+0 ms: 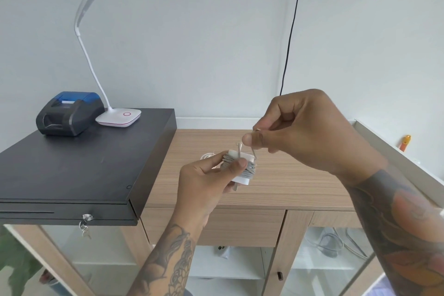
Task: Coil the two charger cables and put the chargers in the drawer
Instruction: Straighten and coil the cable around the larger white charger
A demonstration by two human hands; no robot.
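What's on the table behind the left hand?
A bit of white cable shows past the left hand; the hand and its charger cover the rest.

Soft, even daylight is filling the room, casting only faint shadows. Wide-angle distortion is bending the edges, and details are looking slightly soft.

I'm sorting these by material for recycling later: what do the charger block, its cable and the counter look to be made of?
Charger: apparently smooth white plastic with an even matte sheen; a metal prong shows at its lower end.
Cable: grey, looks rubbery or soft plastic, since it bends in tight turns around the block.
Counter: light wood-grain surface, likely laminate; the streaks look very regular, but real veneer can't be excluded.
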